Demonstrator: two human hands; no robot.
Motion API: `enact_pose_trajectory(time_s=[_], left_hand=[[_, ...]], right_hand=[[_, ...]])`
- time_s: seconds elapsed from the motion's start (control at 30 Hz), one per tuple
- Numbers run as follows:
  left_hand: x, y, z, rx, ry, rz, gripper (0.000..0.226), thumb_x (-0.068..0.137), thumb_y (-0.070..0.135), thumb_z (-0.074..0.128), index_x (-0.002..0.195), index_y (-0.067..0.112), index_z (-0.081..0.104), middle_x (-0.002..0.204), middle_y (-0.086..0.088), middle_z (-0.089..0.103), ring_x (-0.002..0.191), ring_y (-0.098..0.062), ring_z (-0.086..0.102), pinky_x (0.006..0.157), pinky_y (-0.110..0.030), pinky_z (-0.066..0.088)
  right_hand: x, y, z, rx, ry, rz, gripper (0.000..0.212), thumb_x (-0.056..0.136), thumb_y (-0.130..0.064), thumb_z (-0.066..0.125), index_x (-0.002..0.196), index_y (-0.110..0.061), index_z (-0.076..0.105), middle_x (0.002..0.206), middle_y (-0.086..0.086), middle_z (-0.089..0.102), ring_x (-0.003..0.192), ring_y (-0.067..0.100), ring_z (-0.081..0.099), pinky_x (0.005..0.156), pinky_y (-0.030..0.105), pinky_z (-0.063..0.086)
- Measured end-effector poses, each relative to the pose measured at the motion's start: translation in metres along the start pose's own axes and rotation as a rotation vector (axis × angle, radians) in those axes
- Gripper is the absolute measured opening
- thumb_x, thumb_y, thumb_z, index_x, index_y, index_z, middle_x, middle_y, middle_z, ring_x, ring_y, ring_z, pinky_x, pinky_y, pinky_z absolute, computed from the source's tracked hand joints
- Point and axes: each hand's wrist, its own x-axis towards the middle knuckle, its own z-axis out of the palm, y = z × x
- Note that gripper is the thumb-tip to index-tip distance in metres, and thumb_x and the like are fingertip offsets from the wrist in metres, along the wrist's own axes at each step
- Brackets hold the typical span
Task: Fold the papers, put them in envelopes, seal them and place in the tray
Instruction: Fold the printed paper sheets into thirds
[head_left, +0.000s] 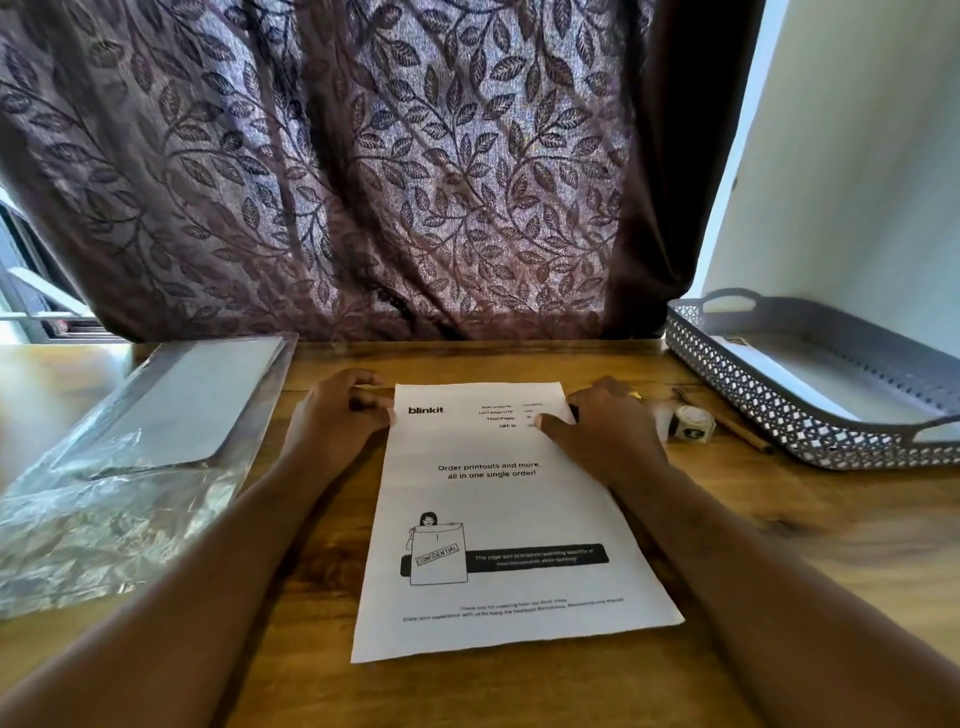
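A white printed paper (498, 509) lies flat on the wooden table (779, 545) in front of me. My left hand (337, 415) pinches its far left corner, thumb on the sheet. My right hand (602, 426) grips the far right corner, thumb pressing on the printed top. A clear plastic pack holding white envelopes (171, 410) lies at the left. A grey perforated tray (769, 395) with handles stands at the right, with a white envelope (810, 384) inside it.
A small roll of stickers (691, 423) and a thin brown stick (727, 421) lie between my right hand and the tray. A dark leaf-patterned curtain (363, 182) hangs along the table's far edge. A white wall is at the right.
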Motion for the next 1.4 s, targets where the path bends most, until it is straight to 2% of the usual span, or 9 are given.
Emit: enact_pose_trajectory(time_s=[0.13, 0.47, 0.8, 0.87, 0.93, 1.0, 1.1, 1.23, 1.4], left_hand=[[-0.002, 0.002, -0.001, -0.154, -0.021, -0.042, 0.037, 0.08, 0.013, 0.082, 0.111, 0.026, 0.067, 0.078, 0.016, 0.075, 0.086, -0.002, 0.069, 0.089, -0.039, 0.057], [0.0, 0.006, 0.001, -0.198, -0.043, -0.082, 0.036, 0.081, 0.02, 0.083, 0.113, 0.023, 0.068, 0.087, 0.006, 0.076, 0.086, -0.013, 0.072, 0.085, -0.041, 0.059], [-0.002, 0.008, 0.004, -0.169, -0.081, -0.026, 0.002, 0.091, 0.025, 0.073, 0.092, 0.024, 0.074, 0.096, 0.008, 0.077, 0.083, -0.016, 0.074, 0.083, -0.048, 0.061], [-0.003, 0.01, 0.003, -0.283, -0.044, -0.019, 0.006, 0.093, 0.023, 0.07, 0.095, 0.02, 0.075, 0.095, 0.005, 0.078, 0.082, -0.017, 0.075, 0.081, -0.046, 0.061], [-0.004, 0.013, 0.002, -0.396, -0.018, -0.007, 0.007, 0.095, 0.021, 0.068, 0.096, 0.019, 0.074, 0.093, 0.003, 0.079, 0.076, -0.013, 0.075, 0.068, -0.033, 0.061], [-0.006, 0.015, 0.001, -0.514, -0.019, -0.014, 0.008, 0.096, 0.021, 0.066, 0.098, 0.017, 0.073, 0.09, 0.002, 0.079, 0.07, -0.011, 0.074, 0.055, -0.021, 0.054], [-0.006, 0.014, -0.001, -0.61, -0.051, -0.048, 0.011, 0.096, 0.026, 0.065, 0.102, 0.021, 0.073, 0.095, 0.001, 0.079, 0.078, -0.019, 0.075, 0.062, -0.03, 0.055], [-0.007, 0.012, 0.001, -0.672, -0.093, -0.06, 0.012, 0.097, 0.028, 0.064, 0.101, 0.023, 0.074, 0.101, -0.003, 0.079, 0.087, -0.024, 0.076, 0.071, -0.04, 0.057], [-0.011, 0.015, 0.001, -0.779, -0.163, -0.044, 0.019, 0.099, 0.017, 0.06, 0.095, 0.023, 0.077, 0.105, -0.01, 0.077, 0.087, -0.027, 0.075, 0.062, -0.032, 0.062]], right_hand=[[-0.002, -0.001, -0.002, 0.009, 0.002, 0.008, 0.054, 0.089, -0.064, 0.058, 0.111, -0.017, 0.071, 0.122, 0.011, 0.057, 0.104, 0.031, 0.061, 0.086, 0.04, 0.052], [-0.004, -0.004, -0.003, 0.021, 0.013, 0.012, 0.052, 0.089, -0.063, 0.059, 0.103, -0.015, 0.073, 0.12, 0.01, 0.057, 0.098, 0.03, 0.062, 0.083, 0.041, 0.055], [-0.001, -0.001, -0.003, 0.051, 0.029, 0.006, 0.05, 0.09, -0.061, 0.058, 0.105, -0.014, 0.067, 0.112, 0.009, 0.06, 0.098, 0.031, 0.061, 0.083, 0.041, 0.053], [0.001, 0.001, -0.004, 0.207, 0.043, 0.037, 0.045, 0.094, -0.053, 0.058, 0.116, -0.015, 0.062, 0.109, 0.007, 0.065, 0.099, 0.029, 0.062, 0.084, 0.042, 0.053], [0.003, 0.004, -0.007, 0.481, 0.046, 0.106, 0.041, 0.097, -0.044, 0.06, 0.125, -0.014, 0.06, 0.108, 0.004, 0.07, 0.099, 0.025, 0.066, 0.087, 0.045, 0.055], [0.003, 0.009, -0.009, 0.72, 0.05, 0.144, 0.031, 0.097, -0.034, 0.064, 0.121, -0.014, 0.065, 0.105, 0.0, 0.074, 0.097, 0.021, 0.07, 0.088, 0.046, 0.057], [0.003, 0.017, -0.011, 0.881, 0.014, 0.146, 0.014, 0.094, -0.024, 0.07, 0.103, -0.015, 0.075, 0.099, -0.003, 0.077, 0.094, 0.017, 0.073, 0.087, 0.041, 0.059], [0.003, 0.018, -0.013, 1.019, -0.026, 0.141, 0.007, 0.095, -0.018, 0.069, 0.094, -0.015, 0.075, 0.096, -0.002, 0.079, 0.086, 0.016, 0.075, 0.072, 0.029, 0.057], [0.004, 0.023, -0.016, 1.218, 0.006, 0.215, 0.011, 0.096, -0.013, 0.065, 0.092, -0.009, 0.075, 0.092, 0.004, 0.08, 0.085, 0.026, 0.077, 0.078, 0.042, 0.062]])
